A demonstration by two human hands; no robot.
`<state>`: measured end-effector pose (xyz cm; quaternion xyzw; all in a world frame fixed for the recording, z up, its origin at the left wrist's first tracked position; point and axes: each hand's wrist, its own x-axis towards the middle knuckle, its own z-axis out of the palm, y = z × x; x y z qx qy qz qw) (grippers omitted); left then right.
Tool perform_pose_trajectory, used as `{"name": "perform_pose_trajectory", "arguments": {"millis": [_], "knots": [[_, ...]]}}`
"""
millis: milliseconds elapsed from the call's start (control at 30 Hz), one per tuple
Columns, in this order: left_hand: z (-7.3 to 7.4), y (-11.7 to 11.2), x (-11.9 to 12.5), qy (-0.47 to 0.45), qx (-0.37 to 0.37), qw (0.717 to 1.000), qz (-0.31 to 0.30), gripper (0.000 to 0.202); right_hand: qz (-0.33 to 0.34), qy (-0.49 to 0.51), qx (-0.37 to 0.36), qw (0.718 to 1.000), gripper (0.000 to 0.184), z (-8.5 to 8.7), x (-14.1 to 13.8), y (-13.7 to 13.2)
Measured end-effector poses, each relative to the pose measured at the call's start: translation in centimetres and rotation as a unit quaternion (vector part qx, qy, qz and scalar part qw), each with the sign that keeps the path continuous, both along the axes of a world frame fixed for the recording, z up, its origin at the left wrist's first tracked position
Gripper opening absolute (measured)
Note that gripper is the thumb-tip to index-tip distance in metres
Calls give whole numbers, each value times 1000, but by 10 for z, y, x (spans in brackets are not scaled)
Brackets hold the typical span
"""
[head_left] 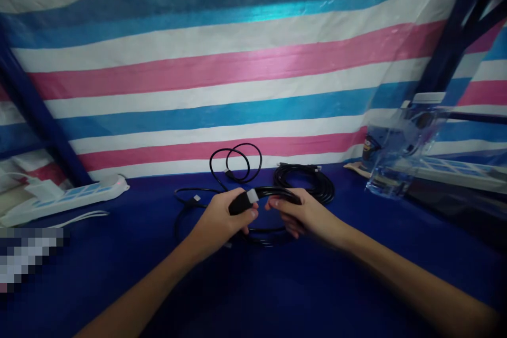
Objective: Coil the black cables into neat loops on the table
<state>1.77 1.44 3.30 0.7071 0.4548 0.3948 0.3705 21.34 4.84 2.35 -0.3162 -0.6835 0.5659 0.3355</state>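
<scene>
My left hand is closed round the black plug end of a thick black cable, its silver tip pointing right. My right hand is closed on the same cable's coiled loops, just right of the plug. Both hands hover low over the dark blue table. A second coiled black cable lies just behind my right hand. A thin black cable loops behind my left hand, with a small connector lying to the left.
A white power strip with blue sockets lies at the left, another at the right behind a clear plastic bottle. A striped pink, blue and white tarp forms the back wall. Dark blue frame posts stand at both sides.
</scene>
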Motion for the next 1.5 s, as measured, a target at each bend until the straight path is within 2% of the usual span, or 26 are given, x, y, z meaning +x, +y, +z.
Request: {"name": "perform_pose_trajectory", "arguments": {"millis": [100, 200, 333, 467, 567, 700, 833, 933, 1067, 1233, 1333, 1500], "knots": [[-6, 6, -4, -54, -108, 988, -95, 16, -15, 16, -8, 1000, 24, -10, 2, 9], [-15, 6, -1, -150, -163, 967, -127, 14, -16, -6, 41, 999, 24, -13, 2, 10], [-18, 1, 6, -264, -207, 933, -128, 12, -58, -33, 117, 991, 24, -6, 0, -2], [-15, -5, 8, -305, -228, 903, -201, 23, -110, -35, 195, 974, 21, -1, -1, -11], [-14, -7, 5, -308, -223, 893, -240, 38, -116, -49, 223, 967, 21, -2, 0, -11], [-14, -6, 2, -319, -228, 898, -199, 53, -106, -52, 267, 956, 23, 0, 1, -16], [-11, -4, 3, -298, -265, 901, -172, 55, -34, -29, 330, 943, 34, 2, 1, -29], [-9, -5, 3, -280, -287, 902, -163, 52, -48, -13, 308, 950, 44, 3, 0, -33], [-9, -7, 2, -257, -306, 901, -166, 58, -93, -46, 301, 948, 41, 6, -2, -29], [-5, -11, 4, -243, -307, 903, -176, 53, -87, -43, 268, 958, 42, 9, 0, -25], [-3, -11, 7, -240, -265, 923, -143, 47, -87, -33, 241, 966, 39, 4, -1, -24], [-3, -11, 9, -199, -169, 963, -68, 49, -64, 7, 162, 985, 39, -2, -9, -28]]}}
